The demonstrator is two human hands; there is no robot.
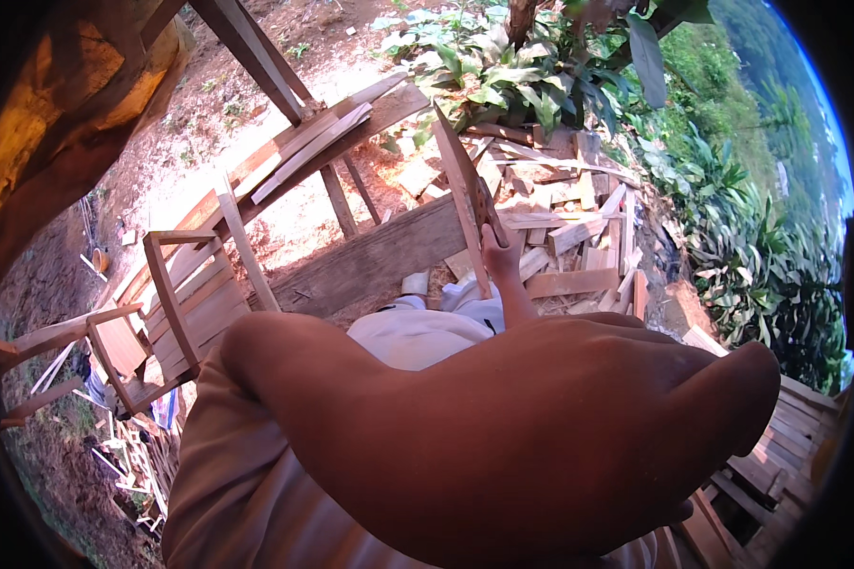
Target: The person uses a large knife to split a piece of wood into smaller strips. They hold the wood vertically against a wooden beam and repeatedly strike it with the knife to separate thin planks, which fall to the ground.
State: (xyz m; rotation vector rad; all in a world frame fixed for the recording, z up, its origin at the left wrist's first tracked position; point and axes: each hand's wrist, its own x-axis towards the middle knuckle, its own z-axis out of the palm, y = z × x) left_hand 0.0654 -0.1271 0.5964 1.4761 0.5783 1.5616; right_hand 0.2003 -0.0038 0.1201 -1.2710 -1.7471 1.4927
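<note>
Here, in the head view, your one visible hand [499,248] is wrapped around the lower part of a narrow wooden slat [461,185], fingers curled shut on it; the slat stands nearly upright, leaning a little to the left. Which hand it is I cannot tell for sure, though its forearm runs back toward your right side. A bare arm [503,436] crosses the foreground, and its hand is hidden.

Just left of the slat, a wide grey plank [370,261] lies on a slant, its near end beside your knees. Further left of the slat stands one unfinished wooden chair frame [176,303]. Right of the slat, a heap of short offcuts [569,237] covers the ground, too many to count. Beyond the slat grow broad-leaved green plants [503,71].

No packages, labels, signs or containers can be made out.
</note>
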